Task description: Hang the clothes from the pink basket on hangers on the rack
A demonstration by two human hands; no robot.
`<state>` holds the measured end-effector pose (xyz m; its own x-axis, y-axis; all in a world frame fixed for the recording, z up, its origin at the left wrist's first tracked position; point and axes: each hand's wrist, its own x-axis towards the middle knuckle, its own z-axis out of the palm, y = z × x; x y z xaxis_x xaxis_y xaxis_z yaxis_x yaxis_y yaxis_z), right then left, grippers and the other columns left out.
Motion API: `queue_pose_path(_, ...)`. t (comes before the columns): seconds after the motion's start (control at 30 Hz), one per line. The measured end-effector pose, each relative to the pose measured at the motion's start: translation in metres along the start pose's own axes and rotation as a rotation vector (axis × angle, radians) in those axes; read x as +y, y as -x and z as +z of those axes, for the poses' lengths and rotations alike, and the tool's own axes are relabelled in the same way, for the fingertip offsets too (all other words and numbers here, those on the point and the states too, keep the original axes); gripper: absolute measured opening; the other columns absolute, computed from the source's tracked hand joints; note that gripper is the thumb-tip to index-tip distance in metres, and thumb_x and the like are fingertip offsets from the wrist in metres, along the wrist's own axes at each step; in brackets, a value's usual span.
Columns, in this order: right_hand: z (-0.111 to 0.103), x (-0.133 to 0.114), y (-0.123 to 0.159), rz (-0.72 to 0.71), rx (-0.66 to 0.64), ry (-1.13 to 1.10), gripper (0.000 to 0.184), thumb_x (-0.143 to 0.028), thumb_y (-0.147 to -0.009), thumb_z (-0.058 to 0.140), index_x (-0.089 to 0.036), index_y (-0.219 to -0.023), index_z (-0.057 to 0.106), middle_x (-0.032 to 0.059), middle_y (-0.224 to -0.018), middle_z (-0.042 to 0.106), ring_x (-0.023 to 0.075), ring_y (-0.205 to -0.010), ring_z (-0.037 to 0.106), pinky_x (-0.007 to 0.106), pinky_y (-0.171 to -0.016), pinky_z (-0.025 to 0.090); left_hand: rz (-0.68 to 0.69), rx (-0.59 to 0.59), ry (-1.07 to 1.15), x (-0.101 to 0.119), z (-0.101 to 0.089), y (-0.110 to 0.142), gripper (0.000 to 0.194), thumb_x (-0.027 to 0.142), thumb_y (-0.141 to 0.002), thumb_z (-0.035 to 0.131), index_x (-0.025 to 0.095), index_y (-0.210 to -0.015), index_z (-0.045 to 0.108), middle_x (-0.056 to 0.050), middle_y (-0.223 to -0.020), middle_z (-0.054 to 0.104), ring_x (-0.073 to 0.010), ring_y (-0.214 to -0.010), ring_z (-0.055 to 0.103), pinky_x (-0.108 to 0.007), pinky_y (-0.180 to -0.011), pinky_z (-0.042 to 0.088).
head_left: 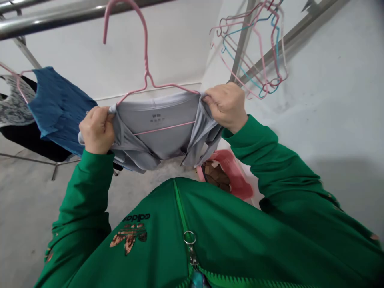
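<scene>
A light grey garment point(168, 140) with an open front and a printed neck label hangs on a pink wire hanger point(146, 64). The hanger's hook rises in front of the metal rail point(54, 20); whether it rests on the rail I cannot tell. My left hand point(97, 130) is closed on the garment's left shoulder, fabric bunched in the fingers. At the other shoulder, my right hand point(226, 105) grips the cloth beside the hanger's end. The hanger's lower bar crosses inside the garment, and its lower part is out of sight.
A blue garment point(60, 108) and a black and patterned one point(15, 100) hang at left. Several pink and blue wire hangers point(261, 48) hang at upper right by a wall point(339, 100). A pink basket point(240, 180) holding brown cloth point(216, 175) stands below.
</scene>
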<state>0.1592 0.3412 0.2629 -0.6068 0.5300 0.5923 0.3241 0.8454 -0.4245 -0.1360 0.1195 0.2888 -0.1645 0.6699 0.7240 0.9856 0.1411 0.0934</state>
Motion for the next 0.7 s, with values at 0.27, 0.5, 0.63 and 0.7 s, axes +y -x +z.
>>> queue_pose_path(0.27,0.008,-0.019,-0.007,0.035,0.06,0.14,0.041,-0.06,-0.095,0.031,-0.03,-0.085,0.057,0.0061,-0.086,0.064,0.0272,-0.096,0.057,0.047,-0.093,0.039,-0.099,-0.062,0.03,0.0,0.01,0.002,0.014,0.025,-0.091,0.044,0.019,-0.086,0.056,-0.006,-0.079,0.054,-0.0186,-0.079,0.05,-0.032,-0.075,0.039)
queue_pose_path(0.5,0.018,-0.02,-0.012,0.022,-0.001,0.211,0.042,-0.058,-0.096,0.031,-0.027,-0.083,0.057,0.0066,-0.086,0.065,0.0255,-0.088,0.06,0.042,-0.084,0.042,-0.095,-0.07,-0.042,-0.007,0.017,0.002,0.012,0.023,-0.091,0.047,0.015,-0.091,0.057,-0.006,-0.082,0.054,-0.0195,-0.084,0.055,-0.034,-0.081,0.041)
queue_pose_path(0.63,0.01,-0.02,-0.021,0.025,0.062,0.228,0.045,-0.057,-0.097,0.029,-0.026,-0.087,0.06,0.0088,-0.092,0.067,0.0239,-0.091,0.061,0.039,-0.081,0.045,-0.039,-0.069,-0.028,-0.002,0.015,-0.002,0.019,0.024,-0.094,0.044,0.011,-0.096,0.058,-0.007,-0.085,0.054,-0.0202,-0.088,0.058,-0.036,-0.085,0.043)
queue_pose_path(0.7,0.004,-0.018,-0.026,-0.022,0.124,0.234,0.049,-0.058,-0.098,0.027,-0.025,-0.089,0.062,0.0089,-0.092,0.067,0.0228,-0.092,0.062,0.038,-0.082,0.046,0.026,-0.096,0.022,0.004,0.009,-0.006,0.026,0.031,-0.096,0.044,0.01,-0.1,0.059,-0.006,-0.086,0.054,-0.0196,-0.089,0.059,-0.036,-0.085,0.044)
